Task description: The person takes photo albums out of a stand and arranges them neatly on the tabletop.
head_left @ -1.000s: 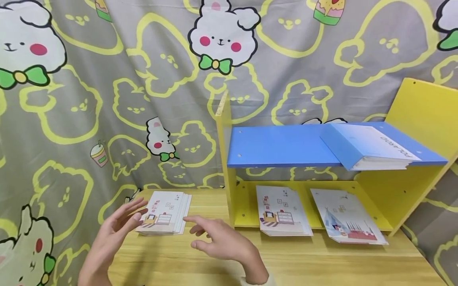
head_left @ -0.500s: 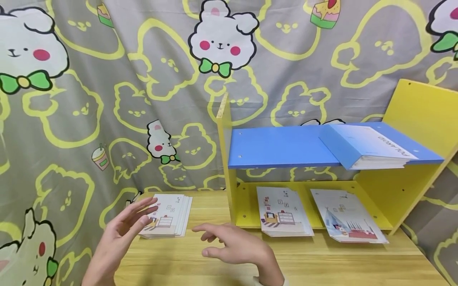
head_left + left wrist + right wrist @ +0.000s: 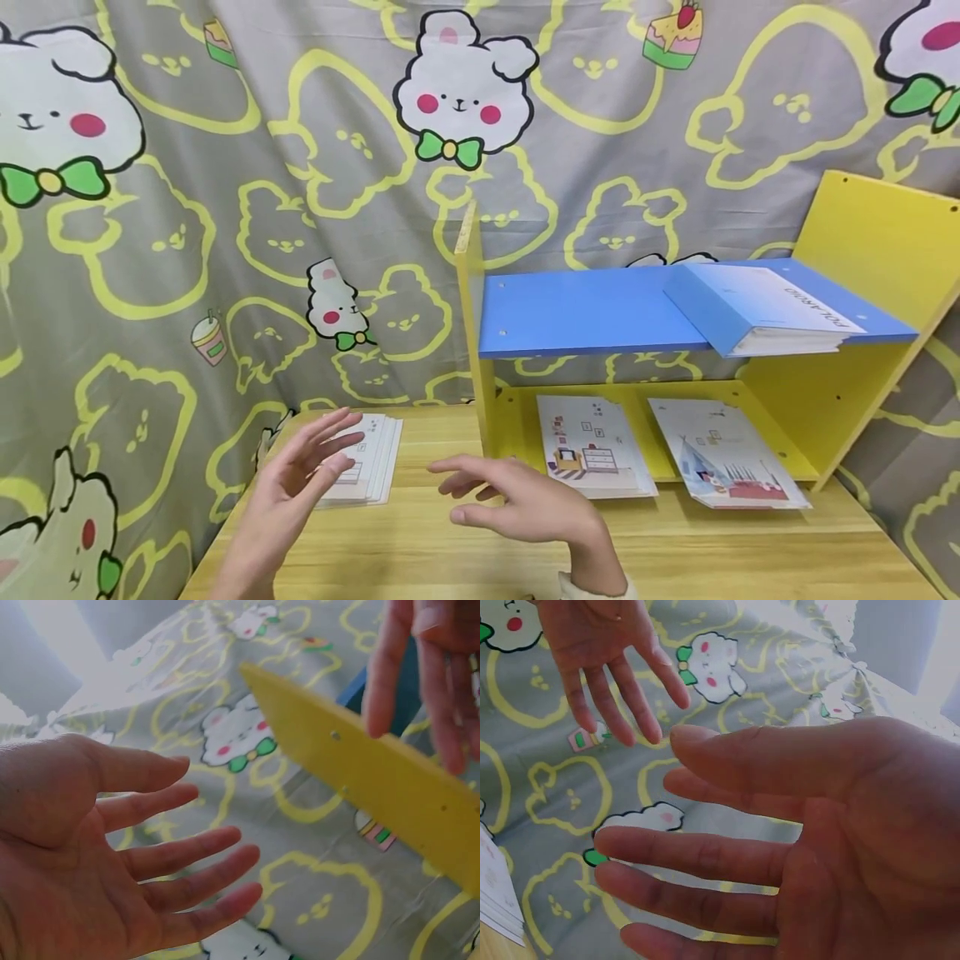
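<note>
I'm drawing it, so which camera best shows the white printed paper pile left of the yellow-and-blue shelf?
The head view: it shows most of the pile's top, though the left hand covers some. The right wrist view shows only a corner, seemingly this pile's; the left wrist view shows none.

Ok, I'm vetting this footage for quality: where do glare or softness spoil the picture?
Left wrist: strong glare at upper left washes out the curtain there; right wrist: bright patch at upper right, print on the paper stack faint; head: evenly lit, large lettering on the blue binder legible.
</note>
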Available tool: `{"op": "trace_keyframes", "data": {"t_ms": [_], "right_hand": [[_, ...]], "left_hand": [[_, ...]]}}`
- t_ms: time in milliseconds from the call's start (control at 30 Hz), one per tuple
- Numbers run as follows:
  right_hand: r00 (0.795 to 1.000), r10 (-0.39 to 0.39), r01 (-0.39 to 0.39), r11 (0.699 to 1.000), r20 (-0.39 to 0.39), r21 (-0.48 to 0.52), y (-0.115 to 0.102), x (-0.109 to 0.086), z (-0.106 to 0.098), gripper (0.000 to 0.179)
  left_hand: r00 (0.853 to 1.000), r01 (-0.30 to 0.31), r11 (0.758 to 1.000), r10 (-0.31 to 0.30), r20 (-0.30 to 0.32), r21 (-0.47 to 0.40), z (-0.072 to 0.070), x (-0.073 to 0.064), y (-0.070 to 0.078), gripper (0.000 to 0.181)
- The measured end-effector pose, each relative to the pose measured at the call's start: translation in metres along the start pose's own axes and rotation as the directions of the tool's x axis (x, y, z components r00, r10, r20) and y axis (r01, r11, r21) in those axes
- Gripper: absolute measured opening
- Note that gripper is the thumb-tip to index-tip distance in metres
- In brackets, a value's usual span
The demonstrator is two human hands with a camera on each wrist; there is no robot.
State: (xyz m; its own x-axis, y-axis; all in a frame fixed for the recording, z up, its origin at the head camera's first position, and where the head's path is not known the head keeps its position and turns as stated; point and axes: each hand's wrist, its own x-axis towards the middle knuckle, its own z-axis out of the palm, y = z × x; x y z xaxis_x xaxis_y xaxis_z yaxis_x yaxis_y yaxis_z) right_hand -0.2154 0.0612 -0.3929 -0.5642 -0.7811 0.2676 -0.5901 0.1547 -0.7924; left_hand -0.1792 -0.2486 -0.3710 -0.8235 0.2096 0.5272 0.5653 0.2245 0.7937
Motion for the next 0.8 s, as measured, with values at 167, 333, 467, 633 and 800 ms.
{"op": "trace_keyframes", "data": {"t_ms": [167, 333, 467, 633, 800], "right_hand": [[0.996, 0.01, -0.004, 0.998, -0.09, 0.066, 0.0, -0.006, -0.007, 0.045], [0.991, -0.028, 0.044, 0.992, -0.134, 0.117, 0.001, -0.011, -0.013, 0.044], [0.984, -0.052, 0.074, 0.99, -0.168, 0.124, 0.001, -0.017, -0.019, 0.043], [0.969, -0.068, 0.101, 0.986, -0.236, 0.131, -0.001, -0.024, -0.024, 0.043], [0.942, -0.072, 0.131, 0.978, -0.328, 0.161, 0.0, -0.026, -0.028, 0.04]], "left_hand": [[1.0, 0.01, 1.0, -0.01, -0.008, -0.023, 0.017, 0.006, 0.002, 0.049], [1.0, 0.006, 0.998, -0.007, -0.029, -0.062, 0.032, 0.009, 0.007, 0.049], [0.999, -0.028, 0.995, 0.023, -0.048, -0.097, 0.044, 0.011, 0.008, 0.049], [0.996, -0.074, 0.987, 0.065, -0.065, -0.145, 0.058, 0.014, 0.008, 0.051], [0.993, -0.075, 0.981, 0.057, -0.107, -0.178, 0.067, 0.018, 0.01, 0.052]]}}
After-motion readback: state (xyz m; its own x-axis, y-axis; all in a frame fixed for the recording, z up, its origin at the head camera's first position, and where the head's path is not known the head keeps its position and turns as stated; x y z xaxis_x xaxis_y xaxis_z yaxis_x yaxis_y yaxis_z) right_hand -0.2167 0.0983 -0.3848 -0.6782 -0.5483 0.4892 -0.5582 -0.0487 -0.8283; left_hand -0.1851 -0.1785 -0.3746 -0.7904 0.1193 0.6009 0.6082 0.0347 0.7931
